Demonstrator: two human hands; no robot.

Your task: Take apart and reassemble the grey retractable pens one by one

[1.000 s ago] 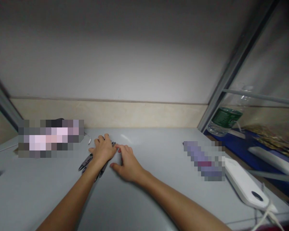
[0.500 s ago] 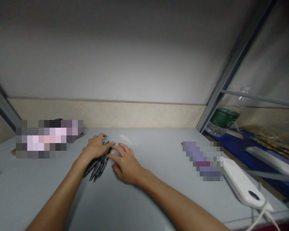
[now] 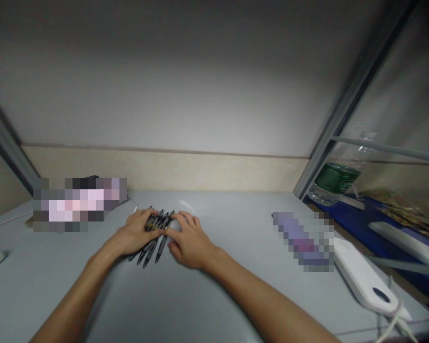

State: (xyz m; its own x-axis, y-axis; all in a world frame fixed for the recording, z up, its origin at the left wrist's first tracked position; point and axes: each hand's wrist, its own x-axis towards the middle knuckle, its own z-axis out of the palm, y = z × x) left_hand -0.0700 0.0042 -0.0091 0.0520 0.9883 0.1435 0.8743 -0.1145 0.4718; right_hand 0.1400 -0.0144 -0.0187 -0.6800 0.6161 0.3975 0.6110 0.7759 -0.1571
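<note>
Now the left hand (image 3: 136, 232) sits off to the left side of the black pens (image 3: 150, 248); a second ago it covered them from above. So more of the bunch shows, flanked by both hands, lower ends fanned and uneven, looking only loosely gathered. Pens lie on the grey desk (image 3: 236, 233), left of centre. Left grip: spread, thumb and index apart across the pens, touching them. Right hand (image 3: 195, 243): fingers bent, thumb tucked low and apart from the pens, fingertips at the bunch's right edge. No firm pinch visible on either; can't tell how hard they press.
</note>
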